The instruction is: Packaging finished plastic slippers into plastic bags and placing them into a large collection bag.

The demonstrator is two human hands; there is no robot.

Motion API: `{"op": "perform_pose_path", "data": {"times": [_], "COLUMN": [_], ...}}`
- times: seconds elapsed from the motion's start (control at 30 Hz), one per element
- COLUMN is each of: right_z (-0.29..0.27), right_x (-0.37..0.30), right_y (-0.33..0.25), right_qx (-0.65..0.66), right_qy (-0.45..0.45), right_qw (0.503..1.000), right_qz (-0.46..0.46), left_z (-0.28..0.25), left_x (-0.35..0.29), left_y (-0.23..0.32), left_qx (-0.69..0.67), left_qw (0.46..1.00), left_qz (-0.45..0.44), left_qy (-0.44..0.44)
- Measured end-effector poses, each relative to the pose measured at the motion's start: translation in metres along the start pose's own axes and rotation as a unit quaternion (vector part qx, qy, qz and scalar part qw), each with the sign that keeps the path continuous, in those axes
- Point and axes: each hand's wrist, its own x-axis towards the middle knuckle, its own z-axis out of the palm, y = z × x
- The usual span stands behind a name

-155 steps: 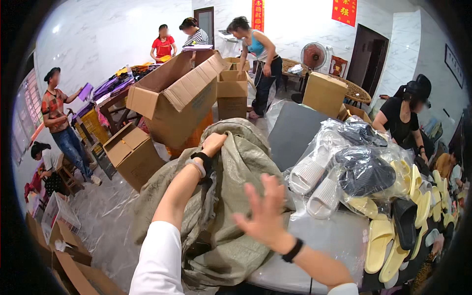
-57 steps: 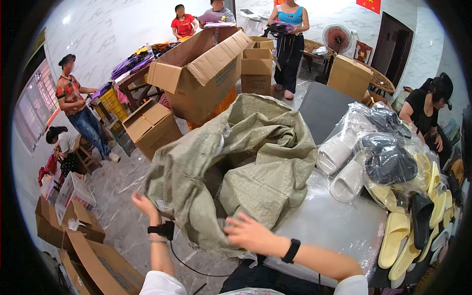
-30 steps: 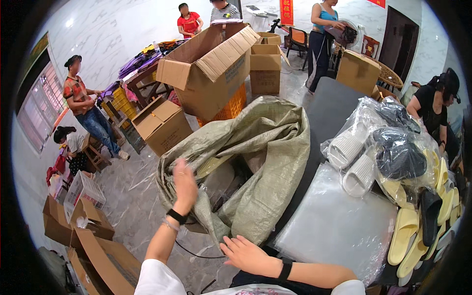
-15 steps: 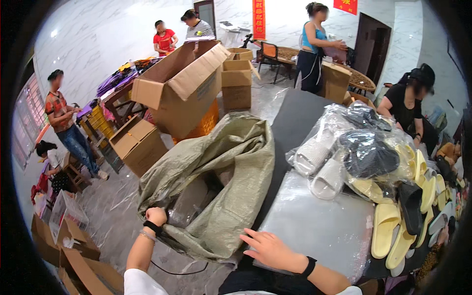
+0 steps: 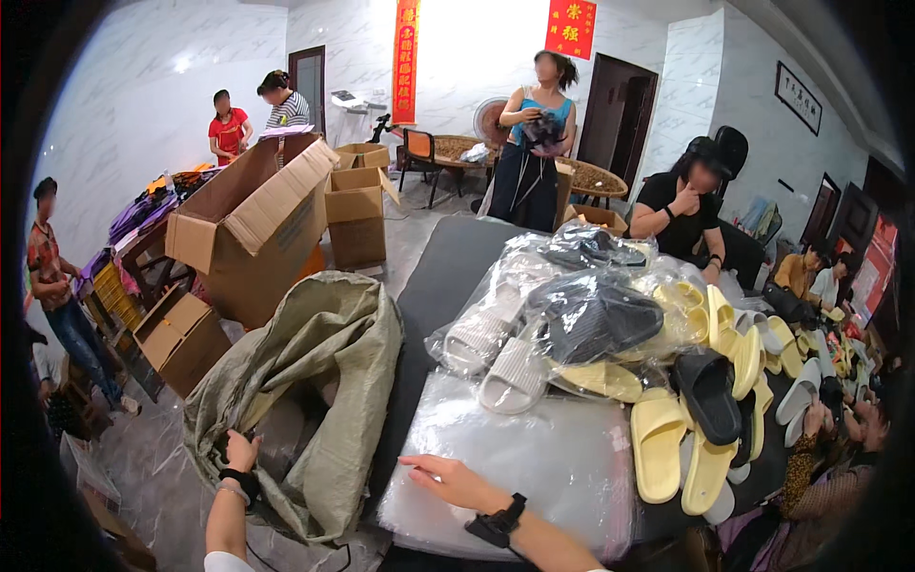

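Observation:
My left hand (image 5: 243, 450) is at the near left rim of a large olive-green woven sack (image 5: 345, 381), its thumb and forefinger apart. Wrapped contents inside the sack show only dimly. Over the left edge of a stack of clear plastic bags (image 5: 515, 458), my right hand (image 5: 453, 480) stretches its fingers to the left, holding nothing. Beyond the stack lies a heap of bagged slippers, with a black pair (image 5: 596, 315) on top and a pale grey slipper (image 5: 515, 383) in front. To the right are loose yellow slippers (image 5: 658, 443) and a black slipper (image 5: 707, 396).
A dark table (image 5: 438, 276) carries the slippers. Behind the sack stand a tall open carton (image 5: 248, 229) and a smaller carton (image 5: 181, 338). Across the table sits a person in black (image 5: 681, 205); other people are at the right edge and along the far wall.
The view has swung to the right, so the sack and table appear farther left. My left hand's grip on the sack rim has loosened. My right hand has moved from the sack's side to over the plastic bags.

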Motion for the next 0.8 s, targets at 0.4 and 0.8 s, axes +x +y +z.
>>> {"op": "perform_pose_path", "data": {"times": [0.4, 0.8], "right_z": [0.000, 0.007], "right_x": [-0.003, 0.000], "right_y": [0.026, 0.032], "right_qx": [0.136, 0.101], "right_qy": [0.017, 0.005], "right_qw": [0.984, 0.989], "right_qz": [0.110, 0.106], "left_z": [0.022, 0.039], "left_x": [-0.011, -0.028], "left_y": [-0.004, -0.020], "left_qx": [0.088, -0.048], "left_qw": [0.996, 0.990], "left_qz": [0.027, -0.002], "left_qy": [-0.006, 0.130]}}
